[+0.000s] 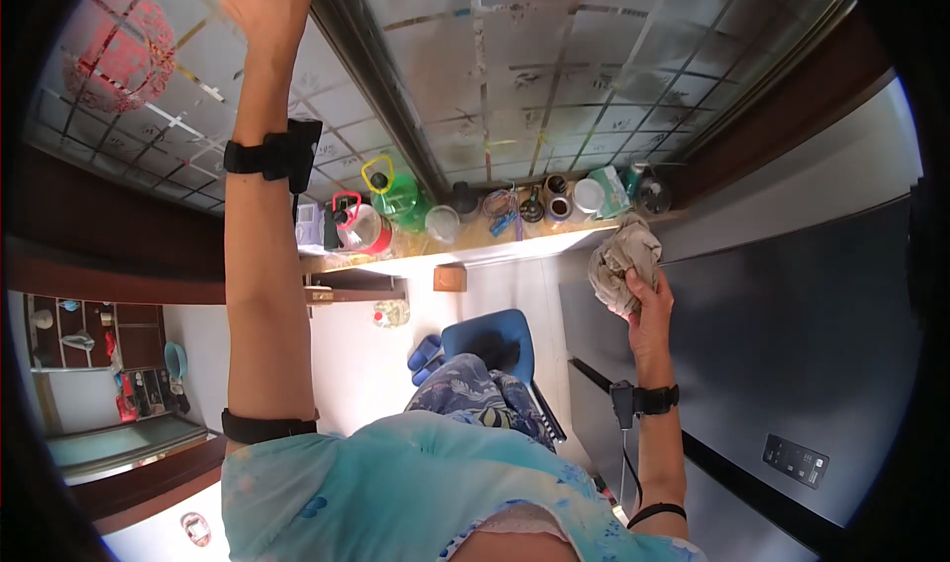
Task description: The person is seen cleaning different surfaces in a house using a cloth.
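My left arm stretches far up, and my left hand (265, 3) is at the top edge beside the window frame (381, 77). Its fingers run out of the picture, so what they do there is hidden. On the right, my right hand (650, 313) grips a crumpled beige cloth (623, 257), its fingers and thumb closed round the lower part. The bunched cloth is near the right end of the window sill (475, 247). Frosted window panes (554, 77) with a grid pattern fill the upper part of the view.
Along the sill stand a green bottle (398, 201) with a yellow handle, a bottle with a red handle (364, 228), and several jars. Below are a blue chair (510, 334) and blue slippers (426, 356). A large dark panel (792, 334) stands to the right.
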`<state>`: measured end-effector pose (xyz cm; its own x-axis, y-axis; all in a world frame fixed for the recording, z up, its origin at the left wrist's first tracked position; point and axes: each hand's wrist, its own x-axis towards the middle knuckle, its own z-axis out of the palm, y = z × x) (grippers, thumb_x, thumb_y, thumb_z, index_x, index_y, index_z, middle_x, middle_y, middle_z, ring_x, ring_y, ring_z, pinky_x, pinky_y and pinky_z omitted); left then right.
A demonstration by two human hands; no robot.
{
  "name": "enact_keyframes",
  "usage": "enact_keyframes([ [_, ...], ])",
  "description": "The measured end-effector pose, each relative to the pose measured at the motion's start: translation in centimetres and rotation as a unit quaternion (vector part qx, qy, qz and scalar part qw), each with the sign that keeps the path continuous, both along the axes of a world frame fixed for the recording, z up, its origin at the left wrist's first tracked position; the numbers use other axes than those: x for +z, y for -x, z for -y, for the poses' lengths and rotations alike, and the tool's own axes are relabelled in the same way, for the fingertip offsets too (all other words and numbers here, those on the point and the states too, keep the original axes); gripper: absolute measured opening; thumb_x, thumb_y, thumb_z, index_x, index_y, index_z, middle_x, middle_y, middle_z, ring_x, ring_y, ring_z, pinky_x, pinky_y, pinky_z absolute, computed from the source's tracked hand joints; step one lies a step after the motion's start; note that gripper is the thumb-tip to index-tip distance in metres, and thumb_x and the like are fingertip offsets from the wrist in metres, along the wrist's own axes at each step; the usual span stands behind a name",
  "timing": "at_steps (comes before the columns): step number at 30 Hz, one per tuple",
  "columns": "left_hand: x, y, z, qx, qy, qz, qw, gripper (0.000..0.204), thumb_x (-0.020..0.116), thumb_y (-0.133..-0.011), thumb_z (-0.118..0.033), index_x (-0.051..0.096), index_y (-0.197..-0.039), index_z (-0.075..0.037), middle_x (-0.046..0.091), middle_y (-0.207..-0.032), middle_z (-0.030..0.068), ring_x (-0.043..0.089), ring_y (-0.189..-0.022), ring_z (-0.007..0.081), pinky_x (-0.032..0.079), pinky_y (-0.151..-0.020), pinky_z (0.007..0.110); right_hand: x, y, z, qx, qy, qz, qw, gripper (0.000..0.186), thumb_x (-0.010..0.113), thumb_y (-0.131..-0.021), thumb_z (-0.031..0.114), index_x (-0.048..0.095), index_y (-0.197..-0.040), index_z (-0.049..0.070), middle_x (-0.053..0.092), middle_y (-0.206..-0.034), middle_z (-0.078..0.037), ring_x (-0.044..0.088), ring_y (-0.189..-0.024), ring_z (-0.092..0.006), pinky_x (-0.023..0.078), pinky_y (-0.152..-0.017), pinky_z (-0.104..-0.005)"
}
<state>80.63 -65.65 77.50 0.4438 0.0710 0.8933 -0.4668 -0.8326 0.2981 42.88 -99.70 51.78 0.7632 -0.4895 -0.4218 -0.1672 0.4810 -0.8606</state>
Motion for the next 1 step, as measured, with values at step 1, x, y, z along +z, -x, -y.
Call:
enact_keyframes([
  [1,1.68,3.78,2.91,-0.014,0.066,0.004,0.998,0.079,0.078,-0.078,-0.039,0.048,-0.139,0.002,0.06,-0.127,0.0287,0.059,-0.119,0.04,0.046,-0.102,0.042,0.31,-0.03,0.21,0.011,-0.01,-0.018,1.0,0.049,0.072,-0.084,0.011,0.056,-0.13,0.003,0.067,-0.116,-0.011,0.071,-0.095,-0.0232,0.061,-0.07,-0.0313],
])
